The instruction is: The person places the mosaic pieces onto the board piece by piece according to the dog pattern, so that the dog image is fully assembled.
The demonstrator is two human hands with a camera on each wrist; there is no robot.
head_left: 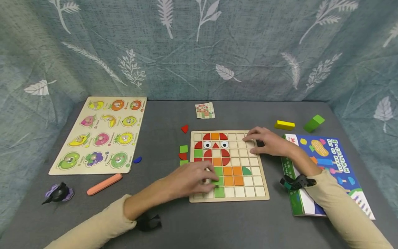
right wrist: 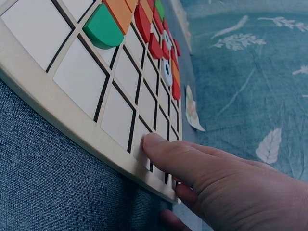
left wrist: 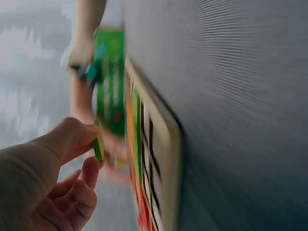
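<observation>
My left hand [head_left: 195, 177] is over the lower left of a wooden grid board [head_left: 230, 199]. In the left wrist view its thumb and finger pinch a thin green tile [left wrist: 99, 146] above the board surface. Red, orange and green pieces fill part of the grid, with two eye pieces [head_left: 224, 144] and a green quarter-round piece [head_left: 246, 171]. My right hand [head_left: 268, 141] rests on the board's upper right edge, its thumb lying on a bare cell in the right wrist view. The left hand hides several cells.
Loose green squares [head_left: 183, 149] and a red piece [head_left: 185, 128] lie left of the board. A picture card [head_left: 205, 110] is behind it. A fruit puzzle [head_left: 105, 138] and orange stick [head_left: 104, 184] are at left; a boxed set [head_left: 323, 155], yellow block [head_left: 284, 125] and green block [head_left: 314, 123] at right.
</observation>
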